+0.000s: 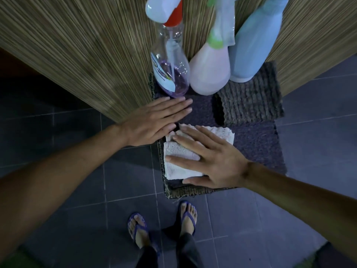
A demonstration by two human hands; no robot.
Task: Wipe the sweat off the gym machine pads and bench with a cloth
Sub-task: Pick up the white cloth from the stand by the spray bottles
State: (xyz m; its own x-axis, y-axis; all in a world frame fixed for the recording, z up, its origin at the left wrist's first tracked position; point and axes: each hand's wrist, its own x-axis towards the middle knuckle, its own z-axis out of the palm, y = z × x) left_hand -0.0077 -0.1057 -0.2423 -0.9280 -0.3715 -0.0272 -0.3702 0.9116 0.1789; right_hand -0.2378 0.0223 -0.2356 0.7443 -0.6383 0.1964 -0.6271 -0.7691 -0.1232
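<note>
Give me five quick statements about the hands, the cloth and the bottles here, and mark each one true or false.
1. The right hand lies flat on the white cloth. True.
2. The left hand grips the clear bottle. False: it is open with straight fingers, just below the bottle, holding nothing.
3. Three bottles stand at the back of the mat. True: the clear one, a pink one and a blue one.
4. The clear bottle is full to the top. False: purple liquid fills only its lower part.
5. The cloth hangs from the pink bottle. False: it lies folded on the mat.
</note>
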